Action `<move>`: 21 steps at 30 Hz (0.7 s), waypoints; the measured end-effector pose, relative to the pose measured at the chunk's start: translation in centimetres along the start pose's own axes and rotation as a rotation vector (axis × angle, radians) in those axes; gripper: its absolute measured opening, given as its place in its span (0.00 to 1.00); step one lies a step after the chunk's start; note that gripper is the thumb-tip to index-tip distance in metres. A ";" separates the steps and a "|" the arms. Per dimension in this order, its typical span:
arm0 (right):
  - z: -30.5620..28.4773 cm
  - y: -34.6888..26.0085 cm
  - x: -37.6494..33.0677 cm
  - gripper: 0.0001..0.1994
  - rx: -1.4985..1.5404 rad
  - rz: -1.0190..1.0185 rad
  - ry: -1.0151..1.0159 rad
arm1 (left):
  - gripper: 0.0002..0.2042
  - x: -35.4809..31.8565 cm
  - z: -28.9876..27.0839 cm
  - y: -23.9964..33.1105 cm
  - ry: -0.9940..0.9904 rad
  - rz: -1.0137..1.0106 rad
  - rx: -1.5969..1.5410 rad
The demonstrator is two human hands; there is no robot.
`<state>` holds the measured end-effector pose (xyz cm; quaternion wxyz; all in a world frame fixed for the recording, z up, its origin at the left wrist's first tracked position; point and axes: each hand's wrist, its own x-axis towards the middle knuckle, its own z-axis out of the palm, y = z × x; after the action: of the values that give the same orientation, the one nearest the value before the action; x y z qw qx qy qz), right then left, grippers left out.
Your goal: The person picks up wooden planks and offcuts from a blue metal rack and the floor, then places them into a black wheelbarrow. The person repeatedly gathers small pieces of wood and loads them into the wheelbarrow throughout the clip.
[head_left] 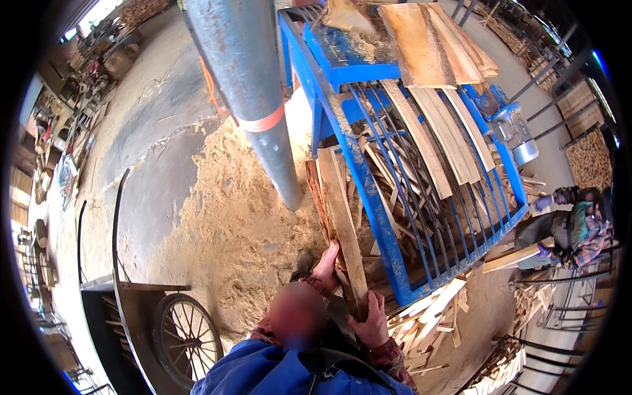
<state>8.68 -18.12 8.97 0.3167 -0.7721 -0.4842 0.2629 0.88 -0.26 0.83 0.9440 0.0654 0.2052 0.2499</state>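
Two long wooden pieces stretch away from my body, left of the blue metal rack: a pale wooden plank [339,210] and a reddish bark-edged strip [315,194] along its left side. My left hand [326,264] grips them from the left, its thumb up along the wood. Lower down, my right hand [374,322] is closed round the plank's near end from the right. The fingers under the wood are hidden. The blue rack [388,253], with its row of bars, is just right of the plank's far half.
Sawn strips [438,128] lie across the rack's bars, below wide boards [418,46]. A grey metal pipe [253,85] slants down over sawdust [230,210]. A spoked-wheel cart [187,339] stands at left. Offcuts [431,322] cover the floor at right, near another person [573,227].
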 end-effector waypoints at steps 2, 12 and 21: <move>-0.5 0.3 -0.4 0.42 0.122 0.052 -0.107 | 0.28 -1.1 0.7 0.2 0.103 0.005 -0.018; 2.5 3.0 -1.5 0.41 0.260 0.122 -0.545 | 0.29 -5.5 -6.4 -1.7 0.458 0.148 -0.167; 10.4 -2.0 -0.5 0.28 0.192 -0.048 -0.641 | 0.28 -14.0 -8.7 -2.0 0.616 0.464 -0.049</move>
<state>-0.10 -15.52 3.63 0.2256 -0.6049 -0.5505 0.5293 -12.98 -8.85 -2.57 0.7577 0.0094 0.4530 0.4696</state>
